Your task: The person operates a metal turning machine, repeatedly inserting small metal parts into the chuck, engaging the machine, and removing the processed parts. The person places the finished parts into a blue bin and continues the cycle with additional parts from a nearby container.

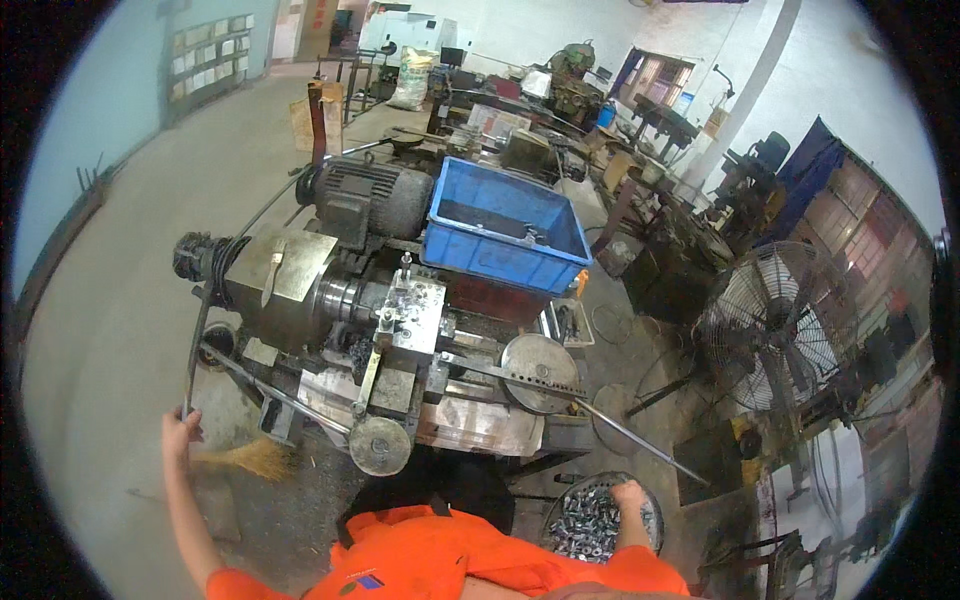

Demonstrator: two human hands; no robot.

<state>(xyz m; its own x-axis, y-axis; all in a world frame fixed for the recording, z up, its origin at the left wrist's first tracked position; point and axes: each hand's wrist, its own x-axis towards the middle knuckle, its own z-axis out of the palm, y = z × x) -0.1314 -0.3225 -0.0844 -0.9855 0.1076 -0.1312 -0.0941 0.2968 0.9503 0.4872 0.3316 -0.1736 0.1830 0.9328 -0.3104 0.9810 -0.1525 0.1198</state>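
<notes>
The machine stands directly before the person. On its left end lies a brush; behind that sits the motor, with the bin just right of it. Left of the machine, the left hand is around the lower end of a long rod, and a broom lies on the floor near it. To the person's right, the right hand is at the basin, which contains metal parts. Farther right stands a fan; a sack stands well behind the motor.
</notes>
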